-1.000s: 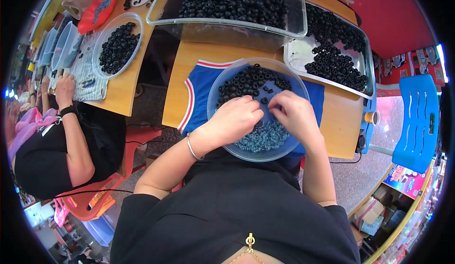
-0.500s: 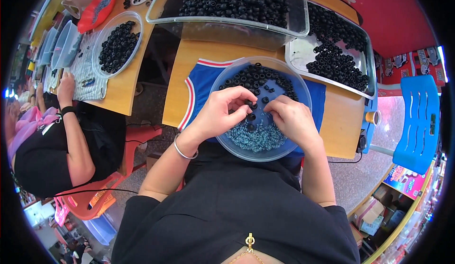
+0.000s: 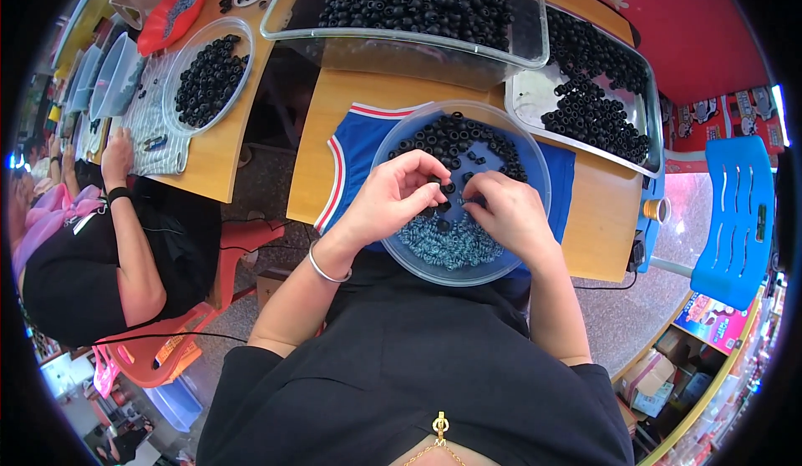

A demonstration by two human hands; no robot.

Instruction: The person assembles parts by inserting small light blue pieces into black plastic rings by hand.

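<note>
A round clear plastic tub (image 3: 531, 249) sits on a blue cloth with a red-and-white striped edge (image 3: 357, 140). In its far half lie many black hollow round pieces (image 3: 455, 134); in the near half is a heap of small bluish-silver springs (image 3: 451, 247). Over the tub, my left hand (image 3: 399, 190) is closed, thumb and forefinger pinching a black round piece, with others against its fingers. Just right of it, my right hand (image 3: 508, 207) has its fingertips pressed together, pointing at the left. Whatever it holds is hidden by the fingers.
Beyond the tub stand a large clear bin (image 3: 401, 40) of black pieces and a metal tray (image 3: 522, 98) of more. To the left, a co-worker's arm (image 3: 134, 232) rests by another tub (image 3: 174, 102). A blue chair (image 3: 733, 224) stands right.
My right hand's fingertips have shifted slightly left and drawn together above the tub. My left hand keeps its pinch nearly in place.
</note>
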